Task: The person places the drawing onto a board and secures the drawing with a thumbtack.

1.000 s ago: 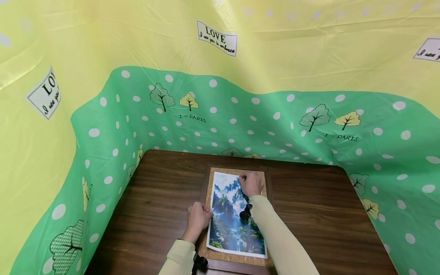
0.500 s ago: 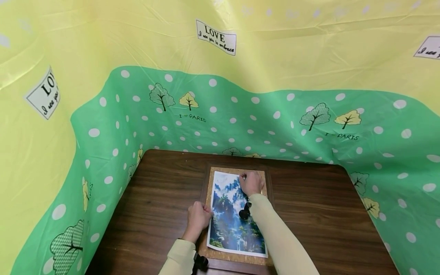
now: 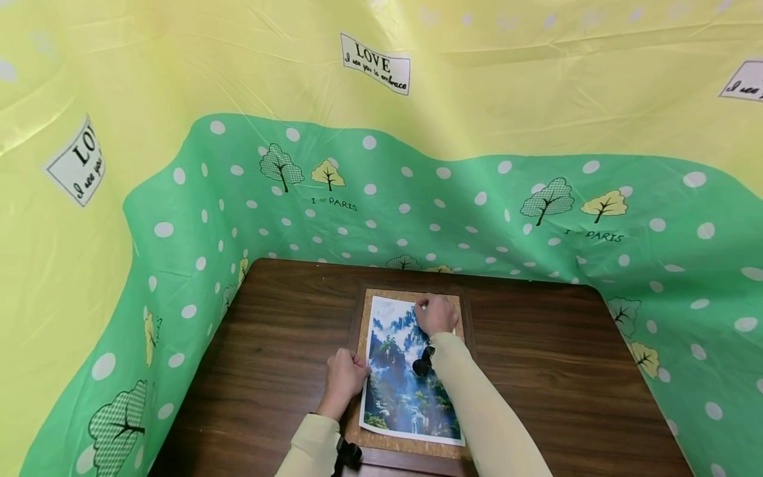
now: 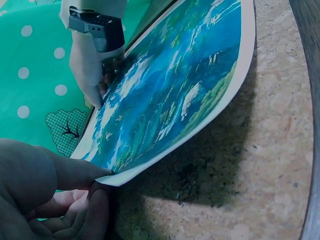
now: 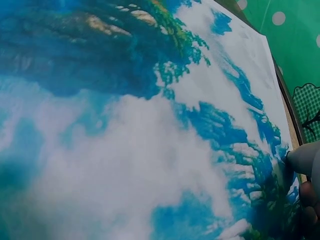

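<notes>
A printed landscape picture, with blue mountains and waterfalls, lies over a wood-framed cork board. My left hand pinches its left edge between thumb and forefinger. In the left wrist view the margin of the picture bows up off the cork and casts a shadow. My right hand is at the picture's upper right, fingers curled and fingertips at the top edge. In the right wrist view its fingertip meets the edge; I cannot tell whether something small is pinched there.
The board rests on a dark brown wooden table. Behind and on both sides hangs a yellow and green curtain with white dots and printed trees. Black wrist cameras sit on both wrists, the right one overlapping the picture.
Both hands stay almost in place on the picture. The right wrist and its camera have shifted very slightly up and left.
</notes>
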The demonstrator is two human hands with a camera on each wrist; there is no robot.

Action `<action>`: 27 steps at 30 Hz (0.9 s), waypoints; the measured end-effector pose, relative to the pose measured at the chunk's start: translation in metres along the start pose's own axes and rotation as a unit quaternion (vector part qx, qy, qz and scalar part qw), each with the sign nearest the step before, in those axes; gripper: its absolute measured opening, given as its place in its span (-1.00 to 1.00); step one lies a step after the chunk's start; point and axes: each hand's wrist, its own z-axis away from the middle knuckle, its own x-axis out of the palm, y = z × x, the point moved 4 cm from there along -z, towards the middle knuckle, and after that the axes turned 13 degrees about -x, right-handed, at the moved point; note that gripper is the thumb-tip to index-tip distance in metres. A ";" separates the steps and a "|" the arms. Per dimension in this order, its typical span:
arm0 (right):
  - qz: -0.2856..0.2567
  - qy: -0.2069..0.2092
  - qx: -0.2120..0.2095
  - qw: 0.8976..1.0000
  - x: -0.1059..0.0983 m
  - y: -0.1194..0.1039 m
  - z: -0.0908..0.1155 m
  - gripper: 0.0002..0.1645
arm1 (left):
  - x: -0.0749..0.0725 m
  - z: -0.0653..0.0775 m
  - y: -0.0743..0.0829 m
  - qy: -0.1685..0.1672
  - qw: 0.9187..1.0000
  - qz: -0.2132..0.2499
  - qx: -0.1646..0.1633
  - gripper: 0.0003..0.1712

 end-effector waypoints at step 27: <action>-0.026 -0.035 0.066 0.997 -0.004 -0.004 -0.005 -0.85 | 0.001 0.001 -0.001 -0.001 1.000 0.006 0.006 -0.69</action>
